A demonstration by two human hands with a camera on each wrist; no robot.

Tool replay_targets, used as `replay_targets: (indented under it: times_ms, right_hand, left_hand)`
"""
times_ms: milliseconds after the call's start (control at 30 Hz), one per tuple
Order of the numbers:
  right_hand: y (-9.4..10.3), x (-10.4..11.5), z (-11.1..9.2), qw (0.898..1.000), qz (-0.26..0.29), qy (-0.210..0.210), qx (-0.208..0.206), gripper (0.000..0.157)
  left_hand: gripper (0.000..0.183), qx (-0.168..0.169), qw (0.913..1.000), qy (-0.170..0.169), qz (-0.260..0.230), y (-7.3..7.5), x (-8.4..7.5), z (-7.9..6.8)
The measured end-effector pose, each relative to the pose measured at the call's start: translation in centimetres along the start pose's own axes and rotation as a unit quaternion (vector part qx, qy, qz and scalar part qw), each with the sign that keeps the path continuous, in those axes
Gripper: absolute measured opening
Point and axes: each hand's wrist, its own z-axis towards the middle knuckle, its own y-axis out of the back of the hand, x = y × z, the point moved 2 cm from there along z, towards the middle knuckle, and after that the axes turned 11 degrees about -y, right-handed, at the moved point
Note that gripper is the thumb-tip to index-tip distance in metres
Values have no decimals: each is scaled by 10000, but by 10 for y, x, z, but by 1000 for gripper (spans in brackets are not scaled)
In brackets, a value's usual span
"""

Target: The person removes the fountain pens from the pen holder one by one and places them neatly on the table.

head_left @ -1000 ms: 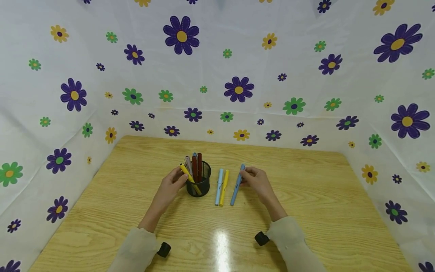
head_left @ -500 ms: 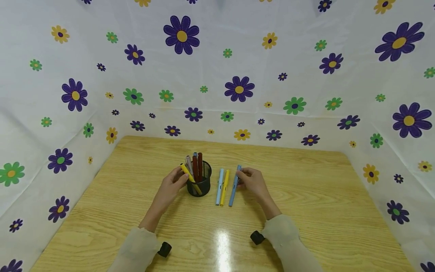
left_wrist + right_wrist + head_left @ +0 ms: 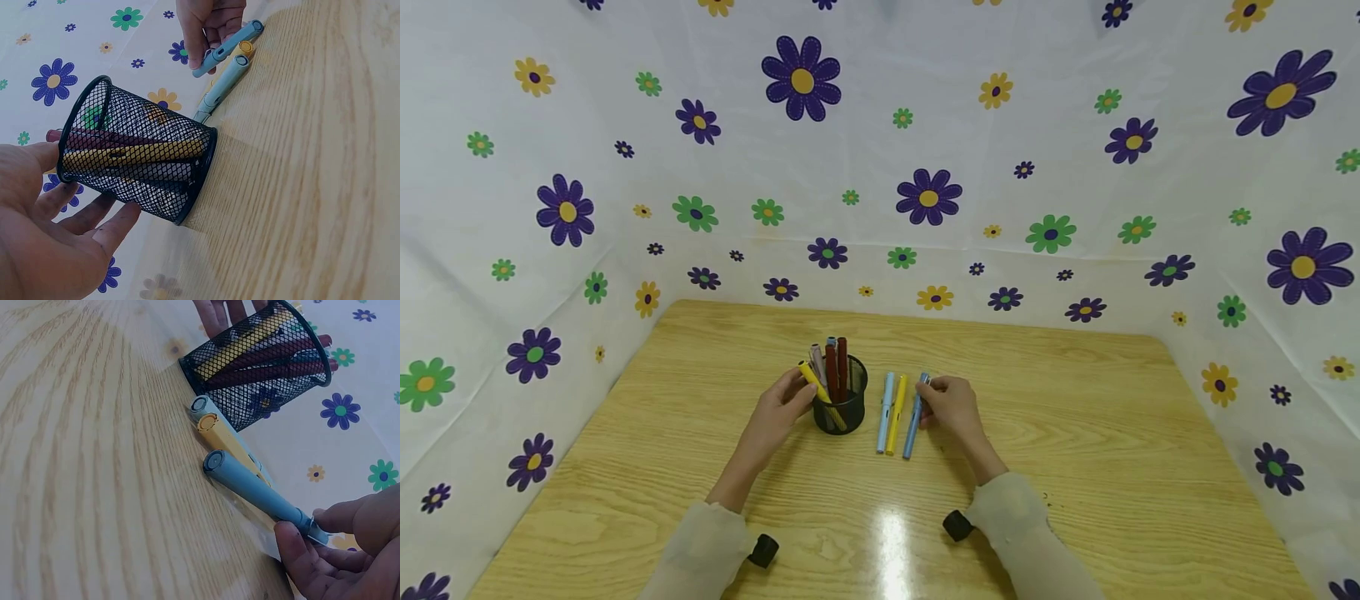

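Observation:
My left hand [image 3: 778,408] holds the left side of a black mesh pen holder [image 3: 150,115], thumb at the rim and fingers against the wall. Inside stand a yellow pen [image 3: 814,382] leaning toward that hand, two dark red pens [image 3: 842,367], a grey one [image 3: 817,358] and a blue one mostly hidden. My right hand [image 3: 952,406] pinches a blue pen [image 3: 250,486] near its clip end between thumb and fingers. Left of it, a light blue pen [image 3: 885,412] and another yellow pen [image 3: 896,414] lie side by side on the table.
The wooden table [image 3: 1112,433] has white cloth [image 3: 850,150] with printed flowers at its back and sides. A black wrist camera [image 3: 763,550] sits at the left cuff and another camera [image 3: 957,526] at the right.
My right hand has moved left and slightly nearer to me, bringing the blue pen closer to the yellow pen on the table. The left hand and the pen holder stay in place.

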Motion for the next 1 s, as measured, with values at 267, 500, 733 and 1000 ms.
replay_targets:
  times_ms: [267, 500, 733, 1000]
  right_hand:
    - [-2, 1, -1, 9990, -366, 75, -232, 23]
    - [-5, 2, 1, 9976, -592, 124, -332, 21]
    - [-8, 3, 1, 9965, -699, 150, -428, 18]
    - [-9, 5, 0, 9949, -832, 188, -536, 18]
  left_hand:
    - [60, -21, 10000, 12, 18, 0, 1, 0]
    - [60, -34, 10000, -3, 23, -1, 0, 0]
    - [60, -29, 10000, -3, 38, 0, 1, 0]
    - [60, -24, 10000, -12, 18, 0, 2, 0]
